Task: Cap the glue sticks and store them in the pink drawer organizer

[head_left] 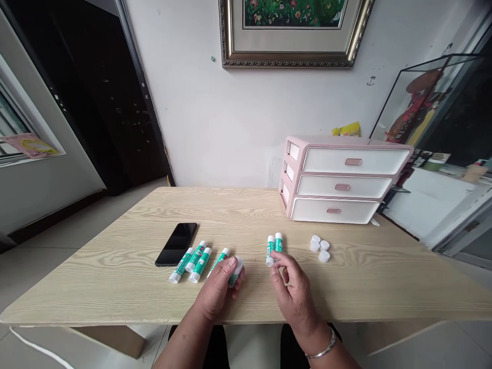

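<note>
My left hand [220, 286] is closed around a green-and-white glue stick [235, 274], its white end pointing up and forward. Another glue stick [223, 255] lies partly hidden behind that hand. Further left, three glue sticks [198, 261] lie side by side at a slant. My right hand [294, 289] has its thumb and fingers apart, with nothing visible between them. Its fingertips are over the near end of a pair of glue sticks [270, 250]; I cannot tell whether they touch. Several small white caps [324, 255] sit to the right of that pair.
A black phone [177, 244] lies on the wooden table [126, 287], left of the glue sticks. At the back right stands a pink and white drawer unit [342, 184], with a yellow packet [348, 129] behind its top. A framed picture [288, 59] hangs on the wall.
</note>
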Action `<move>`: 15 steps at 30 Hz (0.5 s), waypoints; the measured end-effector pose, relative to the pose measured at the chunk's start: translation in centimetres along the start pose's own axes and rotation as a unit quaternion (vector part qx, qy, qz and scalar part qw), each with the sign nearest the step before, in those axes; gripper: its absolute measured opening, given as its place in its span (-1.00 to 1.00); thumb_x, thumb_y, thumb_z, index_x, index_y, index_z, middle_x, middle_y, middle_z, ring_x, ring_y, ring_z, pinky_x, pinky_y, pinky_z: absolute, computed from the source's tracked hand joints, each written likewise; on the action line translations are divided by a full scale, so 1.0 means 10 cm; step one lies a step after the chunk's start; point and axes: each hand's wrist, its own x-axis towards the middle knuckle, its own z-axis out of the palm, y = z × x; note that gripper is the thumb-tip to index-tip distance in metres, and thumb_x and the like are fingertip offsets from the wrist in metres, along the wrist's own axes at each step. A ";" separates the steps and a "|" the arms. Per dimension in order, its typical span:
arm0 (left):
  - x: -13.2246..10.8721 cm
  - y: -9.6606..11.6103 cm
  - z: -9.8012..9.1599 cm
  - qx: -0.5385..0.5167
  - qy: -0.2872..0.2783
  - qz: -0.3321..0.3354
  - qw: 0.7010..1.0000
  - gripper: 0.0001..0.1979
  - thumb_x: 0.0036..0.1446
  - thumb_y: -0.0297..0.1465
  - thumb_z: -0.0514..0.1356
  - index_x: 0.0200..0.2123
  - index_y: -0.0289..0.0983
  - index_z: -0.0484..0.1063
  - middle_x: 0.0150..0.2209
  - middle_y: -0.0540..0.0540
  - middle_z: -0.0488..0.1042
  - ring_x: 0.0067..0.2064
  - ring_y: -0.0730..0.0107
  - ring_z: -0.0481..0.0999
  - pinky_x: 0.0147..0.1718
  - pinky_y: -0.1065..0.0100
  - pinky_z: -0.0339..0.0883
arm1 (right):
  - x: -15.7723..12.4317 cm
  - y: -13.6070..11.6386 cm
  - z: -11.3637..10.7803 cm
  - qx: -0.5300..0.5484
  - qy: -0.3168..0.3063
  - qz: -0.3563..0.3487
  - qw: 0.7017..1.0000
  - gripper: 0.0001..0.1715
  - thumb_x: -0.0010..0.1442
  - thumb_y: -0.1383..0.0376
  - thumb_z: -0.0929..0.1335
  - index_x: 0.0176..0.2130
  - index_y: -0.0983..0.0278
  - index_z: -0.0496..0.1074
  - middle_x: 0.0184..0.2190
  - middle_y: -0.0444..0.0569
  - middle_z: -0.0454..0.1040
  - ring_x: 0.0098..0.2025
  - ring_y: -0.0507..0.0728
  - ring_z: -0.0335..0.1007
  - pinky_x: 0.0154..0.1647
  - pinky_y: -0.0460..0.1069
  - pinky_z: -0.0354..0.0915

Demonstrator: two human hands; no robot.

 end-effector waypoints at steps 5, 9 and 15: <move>0.00 0.08 0.01 -0.031 0.020 -0.007 0.999 -0.42 0.19 0.09 0.07 -0.58 -0.29 0.35 -0.58 0.02 0.21 -0.57 0.54 0.15 -0.67 0.50 -0.07 | 0.02 -0.01 0.01 -0.012 0.021 0.013 1.000 -0.70 0.37 0.28 0.28 0.08 0.18 0.41 -0.22 0.02 0.53 -0.22 0.15 0.48 -0.19 0.04 0.41; -0.01 0.09 0.00 -0.043 0.026 -0.004 0.999 -0.44 0.17 0.06 0.09 -0.60 -0.30 0.33 -0.59 0.03 0.20 -0.58 0.56 0.13 -0.66 0.50 -0.14 | 0.01 0.01 0.03 -0.018 0.024 0.028 0.999 -0.71 0.38 0.26 0.29 0.07 0.17 0.42 -0.18 0.04 0.55 -0.21 0.15 0.48 -0.21 0.04 0.41; -0.02 0.07 -0.03 -0.038 0.024 0.010 0.999 -0.46 0.13 0.07 0.12 -0.59 -0.29 0.33 -0.60 0.04 0.20 -0.60 0.57 0.13 -0.66 0.50 -0.12 | 0.01 0.04 0.04 -0.012 0.019 0.034 0.999 -0.74 0.38 0.25 0.29 0.04 0.17 0.44 -0.17 0.03 0.57 -0.20 0.14 0.50 -0.19 0.02 0.41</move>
